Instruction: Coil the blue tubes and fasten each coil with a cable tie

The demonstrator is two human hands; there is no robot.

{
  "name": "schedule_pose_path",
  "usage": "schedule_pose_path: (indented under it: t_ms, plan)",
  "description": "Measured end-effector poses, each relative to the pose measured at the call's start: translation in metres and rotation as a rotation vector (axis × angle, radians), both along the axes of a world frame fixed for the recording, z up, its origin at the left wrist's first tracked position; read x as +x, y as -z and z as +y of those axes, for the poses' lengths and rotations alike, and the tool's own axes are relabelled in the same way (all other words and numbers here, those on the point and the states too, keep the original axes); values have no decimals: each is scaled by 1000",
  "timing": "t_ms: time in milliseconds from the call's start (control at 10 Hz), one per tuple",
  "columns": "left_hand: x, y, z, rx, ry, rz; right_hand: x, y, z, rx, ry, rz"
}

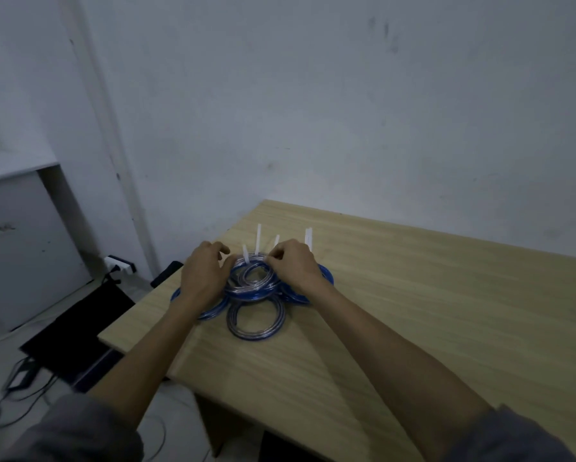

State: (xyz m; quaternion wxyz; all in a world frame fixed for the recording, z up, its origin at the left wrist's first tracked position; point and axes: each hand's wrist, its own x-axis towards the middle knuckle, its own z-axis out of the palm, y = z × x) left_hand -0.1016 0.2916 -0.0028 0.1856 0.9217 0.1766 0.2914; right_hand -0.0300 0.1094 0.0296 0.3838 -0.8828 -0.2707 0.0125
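Several coils of blue tube lie piled on the wooden table (413,311) near its far left corner. The top coil (253,288) rests on the others; a separate coil (255,320) lies flat just in front. White cable ties (258,238) stick up from the pile's far side. My left hand (203,273) grips the top coil's left rim. My right hand (295,266) pinches at the coil's far right rim, where a tie stands up. Other coils (293,296) are partly hidden under both hands.
The table's left edge (139,315) drops to a floor with a black case (79,331), cables and a white power strip (119,263). A white wall stands close behind the table. Bare tabletop stretches to the right.
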Motion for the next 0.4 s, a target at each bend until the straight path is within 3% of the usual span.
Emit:
schedule_pose_path:
  t_ms: [400]
  plan:
    - [16,-28,-44,-24,175,11,-8,-14,-34,-29,0,-36]
